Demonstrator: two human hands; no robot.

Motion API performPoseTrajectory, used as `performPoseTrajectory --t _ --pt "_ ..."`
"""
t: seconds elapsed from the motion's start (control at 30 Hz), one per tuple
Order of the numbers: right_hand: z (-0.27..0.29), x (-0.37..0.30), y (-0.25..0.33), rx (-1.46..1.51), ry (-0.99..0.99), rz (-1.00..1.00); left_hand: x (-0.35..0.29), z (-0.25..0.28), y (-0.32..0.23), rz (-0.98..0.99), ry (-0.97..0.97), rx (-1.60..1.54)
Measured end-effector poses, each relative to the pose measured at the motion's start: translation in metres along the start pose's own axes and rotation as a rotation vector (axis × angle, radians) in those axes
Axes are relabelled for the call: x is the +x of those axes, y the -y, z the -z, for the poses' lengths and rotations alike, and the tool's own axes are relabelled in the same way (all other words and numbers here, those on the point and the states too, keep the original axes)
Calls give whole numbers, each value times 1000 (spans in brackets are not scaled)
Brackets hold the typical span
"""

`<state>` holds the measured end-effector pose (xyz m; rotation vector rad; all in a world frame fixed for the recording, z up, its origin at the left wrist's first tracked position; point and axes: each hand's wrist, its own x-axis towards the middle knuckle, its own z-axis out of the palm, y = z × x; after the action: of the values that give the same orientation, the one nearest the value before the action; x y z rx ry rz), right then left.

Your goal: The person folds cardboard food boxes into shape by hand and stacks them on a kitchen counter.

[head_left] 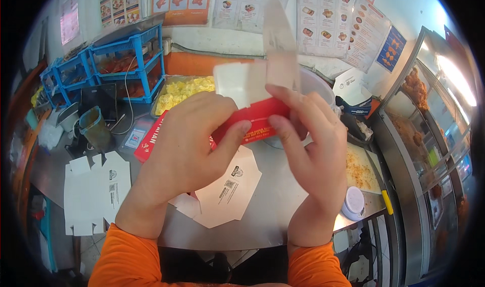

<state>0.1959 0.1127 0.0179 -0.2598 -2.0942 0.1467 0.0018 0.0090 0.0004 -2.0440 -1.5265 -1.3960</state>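
Both my hands grip a partly folded cardboard food box (252, 121), red outside and white inside, held above the metal table. My left hand (187, 140) closes around its left end, thumb on the red side. On the right end, my right hand (316, 140) pinches the red panel, its thumb in front and index finger at the top edge. A long flap stands up from the box, blurred by motion. Below my hands lies a flat pale box blank (235, 191). Beside my left hand is another red box (150, 143), partly hidden. More flat blanks (96, 196) lie at the left.
Behind my hands sits a tray of yellow food pieces (184, 92), beside blue stacked racks (126, 60). At right are a cutting board (359, 168) with crumbs, a yellow-handled knife (386, 198), a round white-lidded tub (354, 202) and a glass food cabinet (419, 135).
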Motion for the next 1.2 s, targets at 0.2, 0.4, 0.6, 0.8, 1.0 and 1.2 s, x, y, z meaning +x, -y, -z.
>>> performPoseTrajectory --t 0.2,0.4,0.6,0.8,1.0,1.2 --pt "-14 -6 21 -201 64 56 1 1 6 -19 -106 85" --pt "-26 -1 15 -274 47 111 0 9 -1 -60 -88 150" --pt "-10 -1 22 -152 -175 83 -5 16 13 -322 -428 -144" --pt "12 -4 13 -101 -338 -117 -51 7 30 -328 -457 -127" --pt "12 -6 17 23 -475 -151 -155 -28 99 -397 -43 205" --pt "2 -27 44 128 -541 -274 -159 -35 88 -168 -23 247"
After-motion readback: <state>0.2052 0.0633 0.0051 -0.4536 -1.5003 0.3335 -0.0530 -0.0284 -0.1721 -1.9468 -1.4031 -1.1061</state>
